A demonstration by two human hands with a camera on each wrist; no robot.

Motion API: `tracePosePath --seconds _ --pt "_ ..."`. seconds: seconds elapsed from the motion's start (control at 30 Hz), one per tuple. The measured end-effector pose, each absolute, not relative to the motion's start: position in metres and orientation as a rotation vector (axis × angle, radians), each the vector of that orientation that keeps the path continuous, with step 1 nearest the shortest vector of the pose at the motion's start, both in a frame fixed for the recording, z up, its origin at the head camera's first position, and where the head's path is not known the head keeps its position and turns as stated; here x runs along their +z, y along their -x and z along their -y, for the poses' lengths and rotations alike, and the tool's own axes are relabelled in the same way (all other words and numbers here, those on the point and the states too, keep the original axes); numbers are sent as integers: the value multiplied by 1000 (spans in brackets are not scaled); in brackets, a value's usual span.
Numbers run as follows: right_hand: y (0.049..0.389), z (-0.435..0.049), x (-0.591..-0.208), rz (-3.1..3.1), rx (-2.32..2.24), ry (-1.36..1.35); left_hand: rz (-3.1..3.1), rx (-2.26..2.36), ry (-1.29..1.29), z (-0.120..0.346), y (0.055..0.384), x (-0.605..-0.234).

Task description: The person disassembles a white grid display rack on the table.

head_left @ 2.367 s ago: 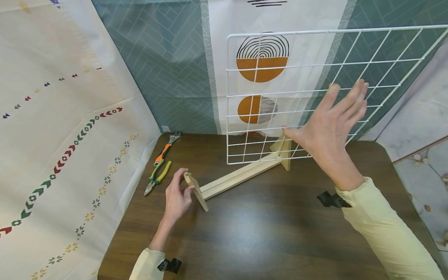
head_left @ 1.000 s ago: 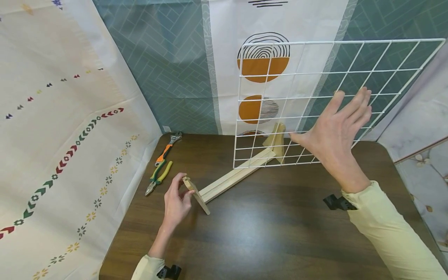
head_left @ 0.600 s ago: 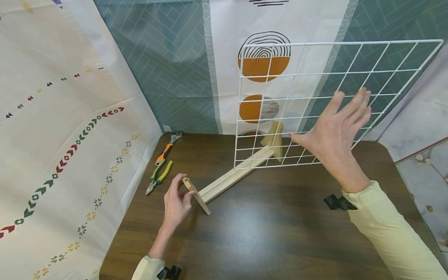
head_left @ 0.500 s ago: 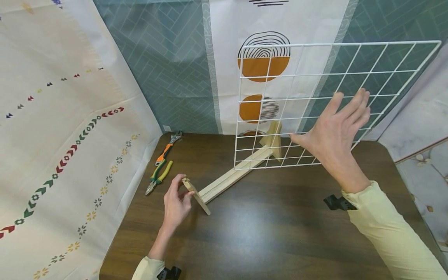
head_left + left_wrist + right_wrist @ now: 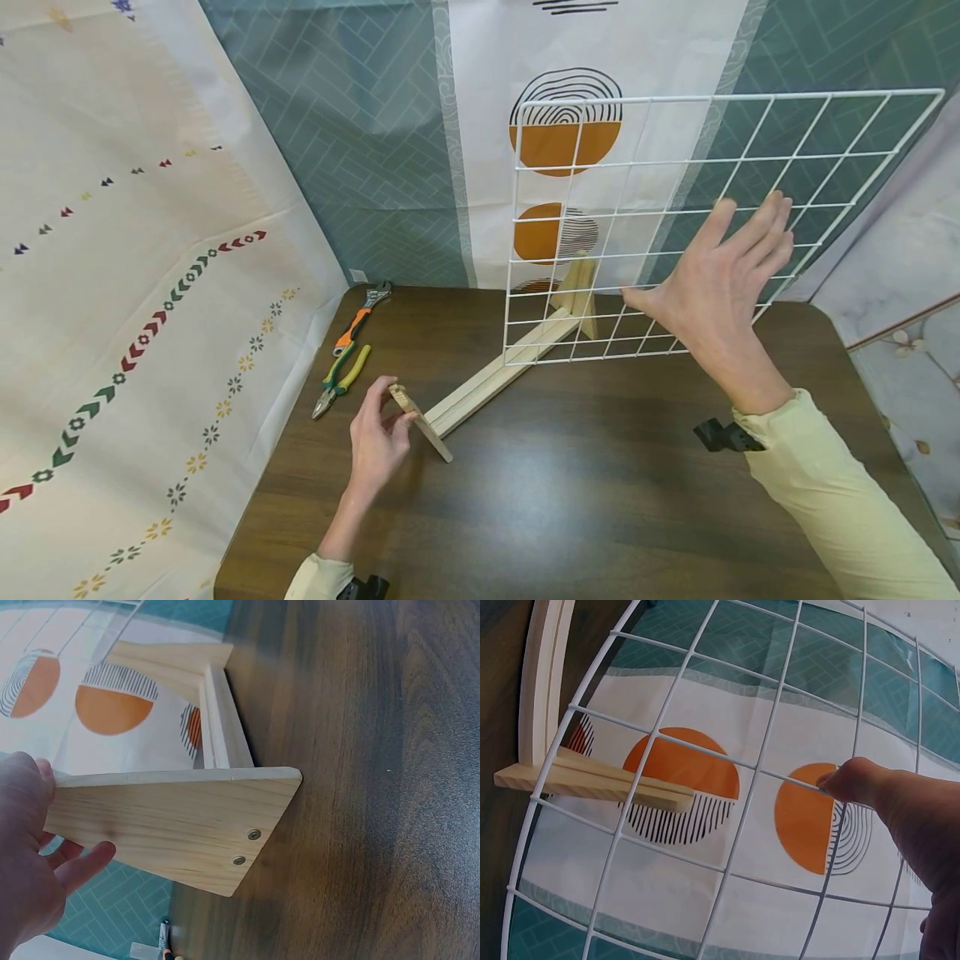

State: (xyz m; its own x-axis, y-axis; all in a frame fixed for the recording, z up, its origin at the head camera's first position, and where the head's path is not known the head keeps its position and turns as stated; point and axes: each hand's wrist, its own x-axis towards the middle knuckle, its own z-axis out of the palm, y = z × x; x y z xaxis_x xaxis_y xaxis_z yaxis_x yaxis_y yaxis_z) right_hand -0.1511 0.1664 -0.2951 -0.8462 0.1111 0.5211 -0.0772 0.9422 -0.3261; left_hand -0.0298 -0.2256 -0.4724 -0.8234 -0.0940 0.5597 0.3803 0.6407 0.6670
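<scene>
My left hand pinches the upper edge of a wooden end board, thumb on one face and fingers on the other. Two screw heads show low on that board in the left wrist view. From it a pale wooden rail runs across the table to a second upright board, seen through the mesh. My right hand holds a white wire grid panel raised in front of the far board, fingers spread across it. Its thumb lies against the wires in the right wrist view.
Combination pliers with green-yellow handles and an orange-handled adjustable wrench lie at the table's left side. Patterned cloth hangs behind the brown table. A cream cloth hangs on the left.
The far end of the wooden frame has swung left and away. The grid panel's top edge has come down and its left edge has shifted right. My left hand keeps its pinch.
</scene>
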Motion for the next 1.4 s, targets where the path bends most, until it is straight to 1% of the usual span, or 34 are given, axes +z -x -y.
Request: tracePosePath --seconds 1.4 --pt "152 -168 -296 2582 470 46 2221 -1088 278 224 20 -474"
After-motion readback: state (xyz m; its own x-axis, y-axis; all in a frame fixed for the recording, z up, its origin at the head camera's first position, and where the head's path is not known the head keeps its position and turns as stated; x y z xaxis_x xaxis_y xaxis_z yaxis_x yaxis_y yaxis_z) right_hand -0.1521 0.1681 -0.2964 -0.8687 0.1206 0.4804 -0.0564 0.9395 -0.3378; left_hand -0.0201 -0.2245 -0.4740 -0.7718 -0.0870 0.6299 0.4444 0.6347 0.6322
